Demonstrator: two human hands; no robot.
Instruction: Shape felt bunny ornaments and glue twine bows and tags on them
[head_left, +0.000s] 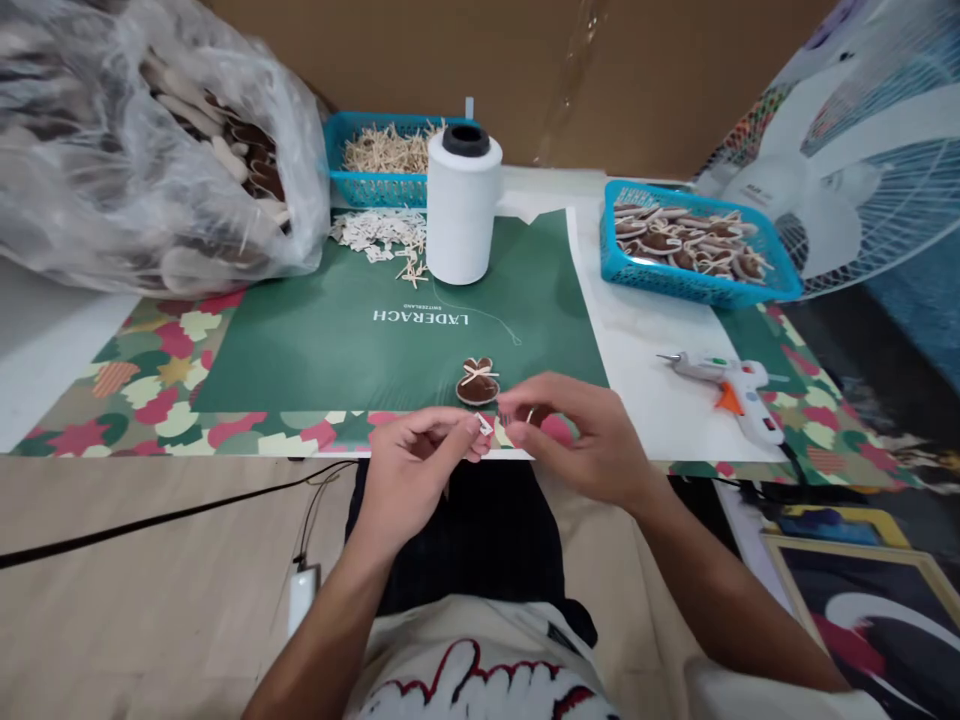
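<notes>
My left hand (420, 455) pinches a small white tag (484, 424) between thumb and forefinger at the near edge of the table. My right hand (581, 435) is closed in a pinch right beside it, holding something thin and dark I cannot make out. Just beyond the fingertips lies a brown heart-shaped piece with a cream bow (477, 383) on the green paper mat (337, 340). A fine white thread runs across the mat from the large white thread spool (463, 205) toward my hands.
A clear plastic bag of wooden pieces (142, 140) fills the far left. One blue basket (371, 160) holds pale strands, another blue basket (780, 283) holds brown finished pieces. A glue gun (727, 385) lies at right, a fan (862, 170) behind it. Small white cutouts (379, 232) lie by the spool.
</notes>
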